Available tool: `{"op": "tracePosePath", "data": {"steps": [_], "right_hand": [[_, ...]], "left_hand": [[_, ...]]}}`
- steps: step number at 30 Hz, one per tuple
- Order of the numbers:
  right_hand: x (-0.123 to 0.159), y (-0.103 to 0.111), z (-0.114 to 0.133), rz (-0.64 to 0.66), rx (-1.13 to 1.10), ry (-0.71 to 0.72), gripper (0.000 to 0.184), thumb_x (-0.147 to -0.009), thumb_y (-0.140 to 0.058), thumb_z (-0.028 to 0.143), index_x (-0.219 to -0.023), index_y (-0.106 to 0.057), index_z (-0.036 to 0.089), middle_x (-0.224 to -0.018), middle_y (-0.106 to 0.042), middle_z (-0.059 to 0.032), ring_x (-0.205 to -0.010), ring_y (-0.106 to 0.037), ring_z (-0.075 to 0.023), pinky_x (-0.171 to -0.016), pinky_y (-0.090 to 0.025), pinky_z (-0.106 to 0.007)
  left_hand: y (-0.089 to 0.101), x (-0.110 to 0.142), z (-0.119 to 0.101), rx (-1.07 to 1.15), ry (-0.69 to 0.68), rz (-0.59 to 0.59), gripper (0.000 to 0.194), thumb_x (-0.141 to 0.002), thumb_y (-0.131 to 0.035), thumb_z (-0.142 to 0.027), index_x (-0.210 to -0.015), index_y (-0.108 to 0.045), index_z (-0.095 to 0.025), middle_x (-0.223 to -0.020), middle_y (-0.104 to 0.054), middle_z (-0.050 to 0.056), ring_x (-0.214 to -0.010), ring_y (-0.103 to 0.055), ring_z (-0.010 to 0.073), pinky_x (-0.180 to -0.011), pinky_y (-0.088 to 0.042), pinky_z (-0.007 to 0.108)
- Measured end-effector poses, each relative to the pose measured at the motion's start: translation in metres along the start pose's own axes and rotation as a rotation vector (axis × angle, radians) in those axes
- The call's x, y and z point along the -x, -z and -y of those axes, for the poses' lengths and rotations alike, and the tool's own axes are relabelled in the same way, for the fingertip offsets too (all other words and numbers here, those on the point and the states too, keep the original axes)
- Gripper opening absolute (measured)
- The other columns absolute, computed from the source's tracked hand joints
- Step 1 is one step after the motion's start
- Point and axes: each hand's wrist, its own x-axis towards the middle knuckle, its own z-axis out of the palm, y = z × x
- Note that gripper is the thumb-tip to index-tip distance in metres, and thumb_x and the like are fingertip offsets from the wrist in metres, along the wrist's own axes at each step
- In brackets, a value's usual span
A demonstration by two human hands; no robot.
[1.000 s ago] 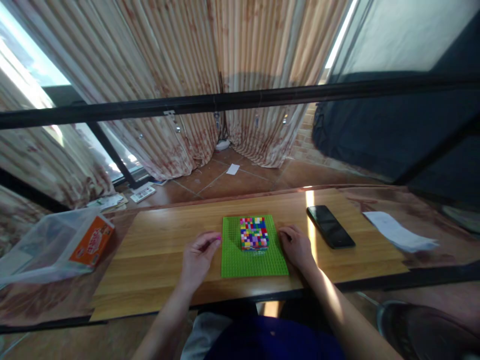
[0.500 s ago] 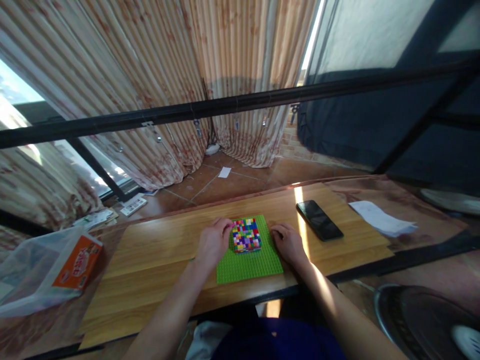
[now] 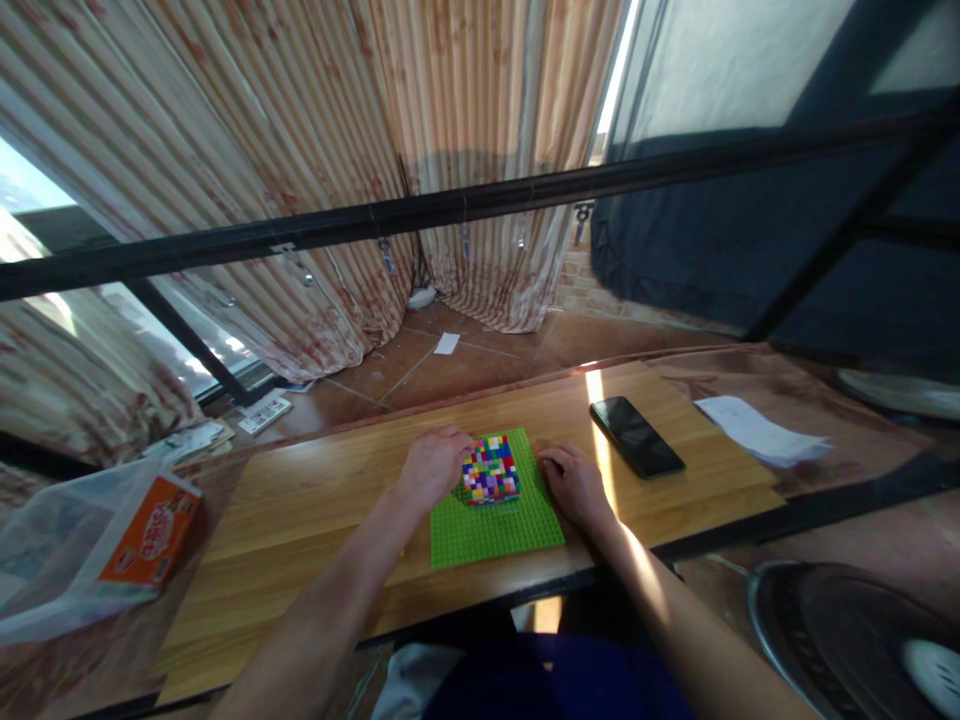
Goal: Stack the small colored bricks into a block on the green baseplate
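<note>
A low square block of many-coloured toy bricks (image 3: 492, 472) stands on a green studded baseplate (image 3: 495, 535) lying on the table. My left hand (image 3: 435, 468) reaches over the plate's left side. Its fingers are pinched together at the far left corner of the block. The small pink brick seen in them earlier is now hidden behind the fingertips. My right hand (image 3: 576, 485) rests at the plate's right edge with curled fingers, nothing visible in them. It is apart from the block.
A black phone (image 3: 636, 437) lies right of my right hand on the wooden tabletop (image 3: 300, 540). White papers (image 3: 761, 430) are beyond it. A clear plastic box (image 3: 75, 560) with an orange label stands at the far left. A black rail (image 3: 450, 208) crosses beyond the table.
My left hand has moved right from beside the plate to the block's far left corner with the pink brick. My right hand stays at the plate's edge. The view has shifted slightly.
</note>
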Motion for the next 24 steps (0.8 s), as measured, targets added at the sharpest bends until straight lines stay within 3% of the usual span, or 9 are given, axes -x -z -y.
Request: {"op": "tracePosePath", "data": {"steps": [14,18,21,24], "right_hand": [[0.0,0.0,0.0,-0.007,0.008,-0.008,0.024,-0.09,-0.047,0.02,-0.083,-0.07,0.021,-0.086,-0.065,-0.0058,-0.082,-0.059,-0.0183,-0.074,-0.045,-0.029],[0.0,0.0,-0.001,-0.011,-0.014,-0.006,0.024,-0.09,-0.048,0.022,-0.084,-0.071,0.021,-0.087,-0.065,-0.0059,-0.081,-0.059,-0.0181,-0.072,-0.046,-0.029],[0.0,0.0,0.0,-0.015,-0.016,-0.002,0.024,-0.09,-0.047,0.022,-0.083,-0.07,0.021,-0.088,-0.066,-0.0057,-0.081,-0.059,-0.0178,-0.072,-0.046,-0.029],[0.0,0.001,0.0,-0.008,-0.012,0.002,0.024,-0.09,-0.047,0.022,-0.083,-0.07,0.021,-0.088,-0.066,-0.0058,-0.081,-0.059,-0.0179,-0.073,-0.046,-0.029]], "left_hand": [[0.0,-0.011,-0.004,-0.079,-0.064,0.047,0.024,-0.085,-0.049,-0.011,-0.077,-0.072,-0.016,-0.08,-0.069,0.011,-0.081,-0.063,0.0232,-0.086,-0.044,0.039],[0.002,-0.016,-0.011,-0.091,0.012,0.051,0.02,-0.078,-0.053,-0.008,-0.071,-0.069,-0.017,-0.077,-0.069,0.01,-0.082,-0.065,0.0233,-0.09,-0.043,0.041],[0.002,-0.017,-0.01,-0.07,0.113,0.013,0.019,-0.076,-0.055,-0.007,-0.081,-0.069,-0.019,-0.081,-0.071,0.008,-0.084,-0.066,0.0226,-0.089,-0.045,0.038],[-0.004,-0.016,-0.002,0.101,0.244,-0.06,0.023,-0.075,-0.06,-0.009,-0.094,-0.069,-0.017,-0.092,-0.072,0.009,-0.088,-0.066,0.0225,-0.086,-0.048,0.036]]}}
